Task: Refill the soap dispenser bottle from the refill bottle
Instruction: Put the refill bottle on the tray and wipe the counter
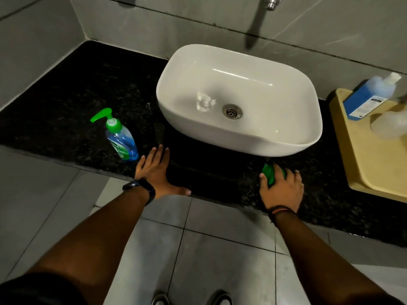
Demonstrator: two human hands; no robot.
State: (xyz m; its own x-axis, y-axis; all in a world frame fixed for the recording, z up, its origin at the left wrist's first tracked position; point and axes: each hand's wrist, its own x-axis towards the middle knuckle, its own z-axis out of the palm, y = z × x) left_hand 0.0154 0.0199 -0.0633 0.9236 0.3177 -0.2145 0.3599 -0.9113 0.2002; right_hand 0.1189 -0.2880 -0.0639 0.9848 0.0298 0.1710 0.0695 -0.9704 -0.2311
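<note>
The left hand (pixel 157 172) lay flat on the dark counter (pixel 77 95), fingers straight and slightly spread, the thumb held out toward the right. The dispenser (pixel 121 139), blue soap inside and a green pump on top, stood upright just left of those fingertips, close beside the little finger; whether it touched them could not be told. A dark band (pixel 141 188) circled that wrist.

The right hand (pixel 283 190) rested near the counter's front edge, its fingers curled over a green thing (pixel 269 173) that stuck out past the thumb and forefinger. What that thing was could not be made out. A thin cord (pixel 282 211) ran round this wrist.

Beyond both sets of fingertips, and between the hands, sat the white basin (pixel 187 119) with its metal drain (pixel 232 111), under a tap (pixel 272 2) on the wall. Well beyond the right fingers, up and to their right, a yellow tray (pixel 363 164) held the refill bottle (pixel 367 97), blue with a white cap, blurred and leaning, with a pale blurred shape just beside it.
</note>
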